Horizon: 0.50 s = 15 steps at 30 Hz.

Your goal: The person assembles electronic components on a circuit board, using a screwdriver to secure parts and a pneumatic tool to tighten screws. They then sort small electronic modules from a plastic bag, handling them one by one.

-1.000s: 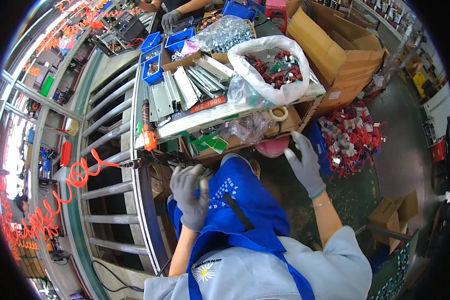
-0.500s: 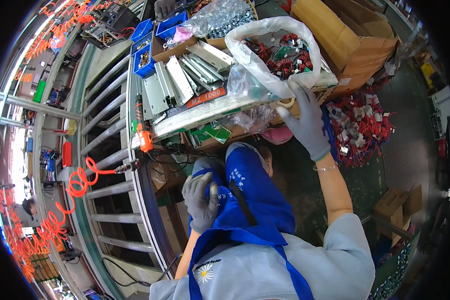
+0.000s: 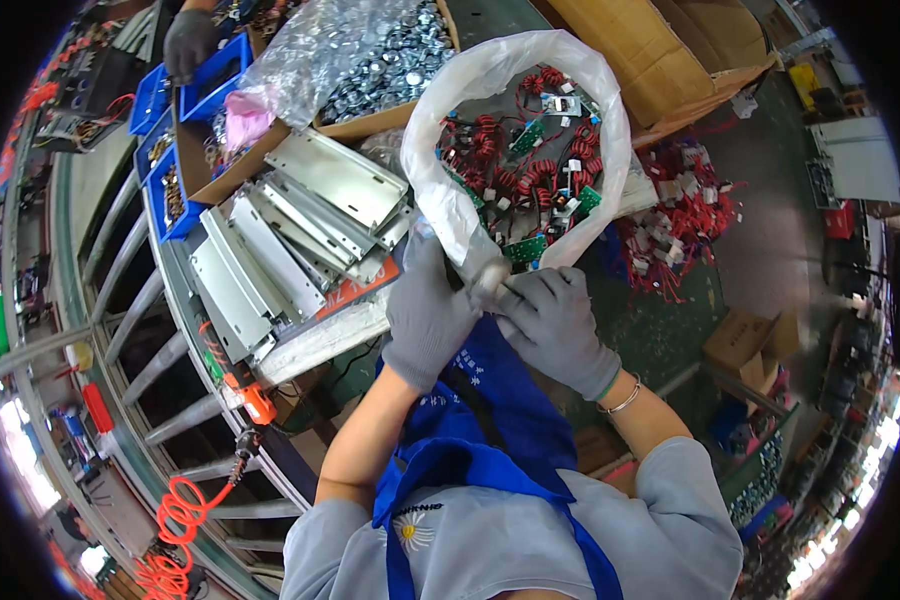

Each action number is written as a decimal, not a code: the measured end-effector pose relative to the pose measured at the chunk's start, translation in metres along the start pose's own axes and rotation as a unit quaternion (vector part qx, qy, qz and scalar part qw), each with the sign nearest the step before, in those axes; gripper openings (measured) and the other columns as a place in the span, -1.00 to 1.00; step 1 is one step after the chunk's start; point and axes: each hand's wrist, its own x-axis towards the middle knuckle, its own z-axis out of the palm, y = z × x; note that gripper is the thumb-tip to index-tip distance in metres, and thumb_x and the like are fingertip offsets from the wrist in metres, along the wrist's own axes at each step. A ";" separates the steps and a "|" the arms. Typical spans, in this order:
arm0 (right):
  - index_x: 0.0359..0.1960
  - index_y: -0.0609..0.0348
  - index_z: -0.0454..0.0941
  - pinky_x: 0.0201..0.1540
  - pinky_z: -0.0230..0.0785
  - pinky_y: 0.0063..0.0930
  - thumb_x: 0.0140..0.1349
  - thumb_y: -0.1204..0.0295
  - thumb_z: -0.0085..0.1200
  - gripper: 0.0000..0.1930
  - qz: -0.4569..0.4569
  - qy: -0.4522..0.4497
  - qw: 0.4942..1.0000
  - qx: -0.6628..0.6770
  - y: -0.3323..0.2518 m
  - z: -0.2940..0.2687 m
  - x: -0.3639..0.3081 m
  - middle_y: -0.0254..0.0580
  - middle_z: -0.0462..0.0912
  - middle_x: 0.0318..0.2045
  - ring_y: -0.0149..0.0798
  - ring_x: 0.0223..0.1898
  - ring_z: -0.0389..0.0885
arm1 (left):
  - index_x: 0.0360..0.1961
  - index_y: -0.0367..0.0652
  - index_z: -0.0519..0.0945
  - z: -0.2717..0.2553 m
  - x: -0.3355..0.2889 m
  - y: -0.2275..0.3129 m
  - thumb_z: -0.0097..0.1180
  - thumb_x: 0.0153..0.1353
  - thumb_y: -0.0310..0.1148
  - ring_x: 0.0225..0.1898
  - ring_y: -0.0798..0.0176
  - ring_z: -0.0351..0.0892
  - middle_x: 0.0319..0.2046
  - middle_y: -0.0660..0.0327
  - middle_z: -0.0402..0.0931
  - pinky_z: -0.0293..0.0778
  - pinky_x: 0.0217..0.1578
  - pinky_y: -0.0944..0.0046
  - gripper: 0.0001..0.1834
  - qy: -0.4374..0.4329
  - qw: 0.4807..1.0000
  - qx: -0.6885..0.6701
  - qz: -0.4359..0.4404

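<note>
A white plastic bag (image 3: 432,180) with a rolled rim stands wide on the table's front edge. Inside lie green circuit boards (image 3: 527,250) with red wire coils (image 3: 538,182) and white connectors. Both my hands wear grey gloves. My left hand (image 3: 430,312) has its fingers pressed against the near side of the rim, pinching the plastic. Close beside it, my right hand (image 3: 555,328) has curled fingers on the same bunched part of the bag. Their fingertips nearly meet there, and the glove fingers partly hide the plastic.
Left of the bag lie bent metal plates (image 3: 260,265); behind them sit a carton of shiny metal parts (image 3: 385,70) and blue bins (image 3: 175,195). Another person's gloved hand (image 3: 190,45) is at a bin. An orange power screwdriver (image 3: 255,400) hangs at the table edge. Red-wired parts (image 3: 675,225) lie right.
My left hand has come up from my lap to the bag's near rim. My right hand has shifted left along the rim toward it. The view has moved closer to the table.
</note>
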 end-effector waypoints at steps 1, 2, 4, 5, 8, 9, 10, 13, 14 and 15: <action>-0.16 0.03 0.59 0.02 0.24 -0.16 0.02 0.28 0.25 -0.68 0.020 -0.005 0.999 0.039 0.001 -0.010 0.004 -0.25 0.55 -0.10 -0.16 -0.06 0.50 | 0.01 -0.28 0.46 -0.003 0.008 0.006 0.25 0.16 0.05 -0.25 -0.20 0.61 -0.31 -0.09 0.59 0.51 -0.23 0.04 -0.37 -0.028 0.997 0.051 -0.048; -0.16 0.03 0.59 0.02 0.24 -0.13 0.03 0.26 0.25 -0.68 0.036 -0.002 0.996 0.077 0.005 -0.020 0.013 -0.24 0.55 -0.09 -0.16 -0.05 0.49 | 0.00 -0.27 0.47 -0.004 0.013 0.006 0.24 0.17 0.03 -0.24 -0.21 0.60 -0.29 -0.10 0.58 0.50 -0.22 0.02 -0.40 -0.019 0.998 0.050 -0.030; -0.14 0.09 0.59 0.01 0.32 -0.12 0.04 0.29 0.27 -0.66 0.090 0.065 0.991 0.076 0.014 -0.045 0.028 -0.15 0.57 -0.06 -0.11 -0.07 0.51 | -0.01 -0.25 0.48 0.004 0.021 -0.010 0.21 0.19 -0.01 -0.21 -0.24 0.57 -0.24 -0.11 0.57 0.49 -0.22 -0.02 -0.46 0.006 0.999 0.048 0.008; -0.09 0.20 0.56 -0.05 0.39 -0.20 0.06 0.36 0.27 -0.63 0.136 0.103 0.981 0.089 0.029 -0.054 0.036 -0.08 0.56 -0.09 -0.05 -0.13 0.53 | 0.02 -0.26 0.45 0.004 0.023 -0.013 0.21 0.19 -0.03 -0.18 -0.24 0.58 -0.19 -0.14 0.56 0.50 -0.21 -0.04 -0.44 0.002 0.999 0.040 0.014; 0.20 0.27 0.37 0.11 0.34 -0.13 0.10 0.21 0.33 -0.33 0.321 0.192 0.926 0.056 0.071 -0.069 0.069 0.10 0.50 0.03 0.08 0.08 0.47 | 0.11 -0.28 0.41 0.009 0.020 -0.021 0.16 0.21 -0.14 -0.11 -0.25 0.58 -0.07 -0.22 0.53 0.51 -0.15 -0.07 -0.46 0.019 0.998 0.029 0.057; 0.25 0.26 0.30 0.18 0.28 -0.04 0.04 0.05 0.35 -0.18 0.382 0.165 0.909 0.023 0.086 -0.064 0.077 0.21 0.43 0.12 0.14 0.16 0.41 | 0.12 -0.28 0.39 0.014 0.021 -0.028 0.16 0.21 -0.16 -0.09 -0.25 0.57 -0.06 -0.22 0.52 0.50 -0.12 -0.07 -0.45 -0.014 0.998 0.053 0.044; 0.28 0.22 0.27 0.19 0.25 0.02 0.00 -0.03 0.35 -0.11 0.411 0.144 0.900 -0.002 0.105 -0.056 0.083 0.29 0.36 0.17 0.20 0.20 0.36 | 0.14 -0.28 0.38 0.019 0.024 -0.036 0.16 0.20 -0.18 -0.08 -0.25 0.56 -0.04 -0.23 0.51 0.50 -0.10 -0.07 -0.44 -0.044 0.996 0.075 0.028; 0.28 0.15 0.25 0.12 0.31 0.06 -0.03 -0.04 0.36 -0.10 0.436 0.155 0.886 -0.027 0.156 -0.002 0.098 0.18 0.43 0.13 0.27 0.14 0.39 | 0.19 -0.28 0.34 0.016 0.032 -0.022 0.12 0.20 -0.26 0.04 -0.28 0.47 0.01 -0.24 0.46 0.43 0.01 -0.06 -0.44 -0.097 0.991 0.095 -0.014; 0.25 0.15 0.31 0.11 0.33 0.03 -0.01 -0.02 0.36 -0.16 0.454 0.137 0.880 -0.019 0.163 -0.002 0.107 0.16 0.47 0.10 0.24 0.10 0.44 | 0.18 -0.29 0.35 0.019 0.028 -0.025 0.11 0.21 -0.27 0.06 -0.29 0.45 0.03 -0.24 0.44 0.42 0.03 -0.06 -0.45 -0.074 0.994 0.084 -0.006; 0.22 0.16 0.36 0.09 0.35 -0.01 0.01 0.01 0.35 -0.21 0.472 0.119 0.874 -0.012 0.170 -0.003 0.115 0.15 0.52 0.06 0.21 0.06 0.49 | 0.17 -0.29 0.35 0.023 0.027 -0.026 0.10 0.21 -0.27 0.07 -0.29 0.43 0.05 -0.24 0.43 0.41 0.04 -0.06 -0.46 -0.052 0.996 0.073 0.004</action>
